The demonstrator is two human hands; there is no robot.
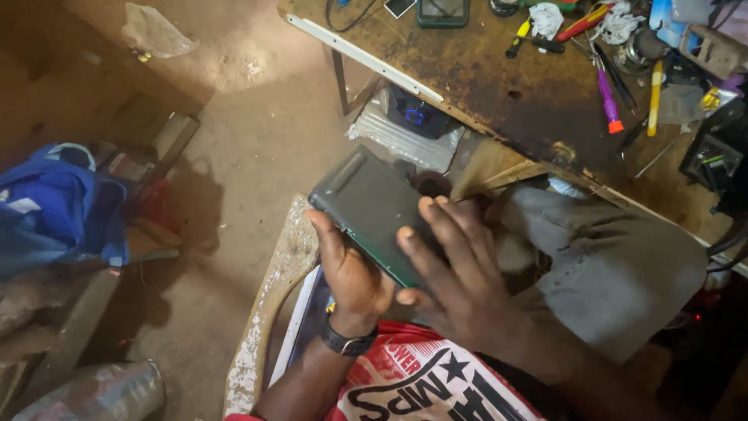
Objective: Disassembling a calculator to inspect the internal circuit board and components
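Left hand (351,269) gripping flat dark green-edged slab (372,209) from beneath to steady it, right hand (452,273) spread flat on top.

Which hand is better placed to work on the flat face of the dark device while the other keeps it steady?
Probably the right hand: it lies open, fingers spread across the dark device. The left hand grips the edge from beneath, supporting it.

My dark flat phone (372,209), green along its near edge, sits tilted, mid-scene, near the workbench's near edge.
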